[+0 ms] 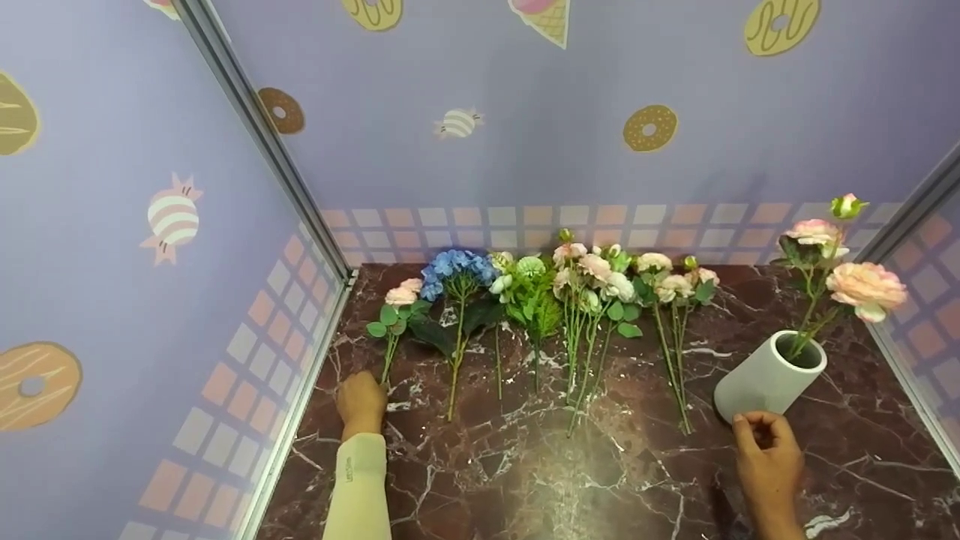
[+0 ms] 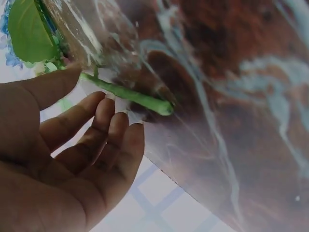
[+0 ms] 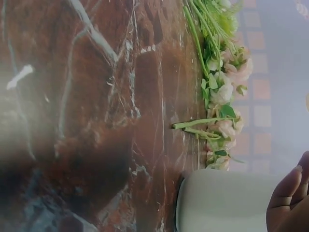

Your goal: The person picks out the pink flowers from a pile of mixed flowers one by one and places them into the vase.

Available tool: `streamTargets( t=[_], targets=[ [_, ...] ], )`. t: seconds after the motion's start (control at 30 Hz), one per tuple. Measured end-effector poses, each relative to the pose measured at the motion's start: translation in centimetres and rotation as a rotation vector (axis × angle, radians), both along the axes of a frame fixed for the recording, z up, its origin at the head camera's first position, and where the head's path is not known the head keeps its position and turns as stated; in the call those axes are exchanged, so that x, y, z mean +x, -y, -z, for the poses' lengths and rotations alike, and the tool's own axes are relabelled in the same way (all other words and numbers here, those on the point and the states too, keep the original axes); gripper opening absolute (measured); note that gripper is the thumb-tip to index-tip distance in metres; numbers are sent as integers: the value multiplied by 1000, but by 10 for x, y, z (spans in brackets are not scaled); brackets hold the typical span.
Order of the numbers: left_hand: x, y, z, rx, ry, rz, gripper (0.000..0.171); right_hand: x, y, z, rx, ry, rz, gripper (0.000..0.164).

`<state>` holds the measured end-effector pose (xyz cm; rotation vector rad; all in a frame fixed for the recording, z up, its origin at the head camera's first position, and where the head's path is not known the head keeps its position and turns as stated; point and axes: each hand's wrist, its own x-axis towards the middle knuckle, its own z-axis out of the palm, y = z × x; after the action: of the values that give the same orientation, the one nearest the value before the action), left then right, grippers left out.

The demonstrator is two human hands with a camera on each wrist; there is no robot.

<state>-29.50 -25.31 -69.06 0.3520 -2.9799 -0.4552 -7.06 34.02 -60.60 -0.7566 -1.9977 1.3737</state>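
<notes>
Apparently, small lettering [image 1: 349, 468] runs along the pale sleeve [image 1: 358, 487], too fine to read surely. Beneath lies a glossy dark red table [image 1: 510, 480] with white veins; lilac walls [image 1: 585, 165] carry doughnuts, sweets, an ice-cream cone and a band of pink and white squares. Nearest the left hand [image 1: 361, 401], the pink flower [image 1: 390, 317] lies at the row's left end, bloom toward the back wall, stem running toward the person, beside the blue flower [image 1: 459, 271]. That hand's fingers bend loosely by the stem, without gripping it. At right, the white vase [image 1: 765, 382] stands mouth up, holding peach blooms [image 1: 866, 289]; the right hand [image 1: 772, 457], fingers loosely bent, is at its lower side, contact unclear.
</notes>
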Motion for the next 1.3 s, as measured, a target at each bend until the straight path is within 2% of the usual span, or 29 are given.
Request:
streamTargets(
  t=[0.13, 0.27, 0.4, 0.57, 0.67, 0.83, 0.93, 1.03, 1.07, 1.1, 1.27, 1.3],
  targets=[
    [-10, 6, 18, -38, 7, -14, 28, 1, 3, 5, -32, 7, -6, 8],
    [-13, 8, 24, 7, 29, -24, 25, 2, 5, 10, -51, -7, -21, 7],
    [-10, 7, 23, 59, 65, 4, 18, 3, 5, 12, -59, 8, -51, 8],
    [-8, 6, 23, 34, 79, 126, 13, 5, 4, 14, -53, 64, -48, 11],
    [-7, 7, 23, 36, 93, 151, 15, 6, 5, 15, -54, 58, -56, 9],
    [-6, 9, 23, 23, 120, 149, 21, 7, 8, 16, -79, 65, -92, 7],
    [-4, 8, 21, 26, 114, 145, 18, 8, 7, 17, -79, 78, -91, 8],
    [-2, 7, 19, 48, 99, 129, 17, 9, 6, 18, -62, 87, -90, 9],
    [2, 7, 14, 59, 81, 132, 16, 10, 6, 18, -56, 89, -88, 9],
    [3, 7, 13, 73, 73, 122, 18, 10, 6, 18, -50, 93, -89, 9],
    [8, 13, 14, 105, 19, 101, 30, 12, 6, 16, -35, 109, -95, 10],
    [6, 14, 19, 106, 26, 89, 35, 13, 6, 16, -33, 114, -98, 10]
  ],
)
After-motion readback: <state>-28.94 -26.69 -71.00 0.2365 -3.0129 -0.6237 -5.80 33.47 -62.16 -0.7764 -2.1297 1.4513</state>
